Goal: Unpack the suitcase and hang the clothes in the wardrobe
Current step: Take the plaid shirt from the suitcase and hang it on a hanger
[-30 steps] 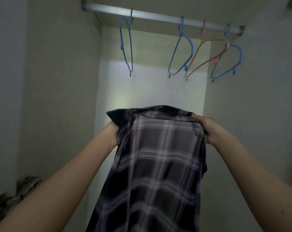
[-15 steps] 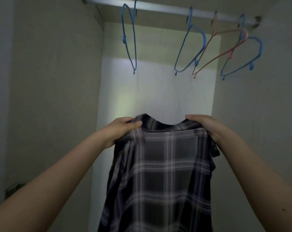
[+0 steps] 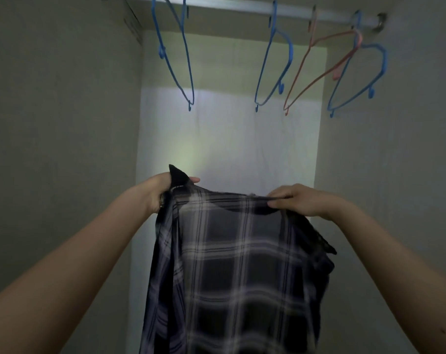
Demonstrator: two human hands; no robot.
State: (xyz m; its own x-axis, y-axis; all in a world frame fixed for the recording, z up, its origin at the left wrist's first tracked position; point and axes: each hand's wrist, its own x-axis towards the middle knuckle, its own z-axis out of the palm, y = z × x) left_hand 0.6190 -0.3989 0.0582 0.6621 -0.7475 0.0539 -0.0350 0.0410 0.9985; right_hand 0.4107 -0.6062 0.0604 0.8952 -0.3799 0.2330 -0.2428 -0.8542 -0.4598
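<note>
both hands grip one dark checked shirt (image 3: pixel 242 272) by its top edge: left hand (image 3: pixel 160 192) and right hand (image 3: pixel 301 200) closed on it. it hangs below four hangers (image 3: pixel 273 62) on the rail (image 3: pixel 242 7).

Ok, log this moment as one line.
left hand: grips plaid shirt collar | right hand: grips shoulder | hangers: four, empty, on rail

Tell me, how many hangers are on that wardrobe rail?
4, all empty: a blue hanger at the left, another blue one mid-rail, a pink hanger beside it, and a blue one at the far right. None looks hidden.
</note>
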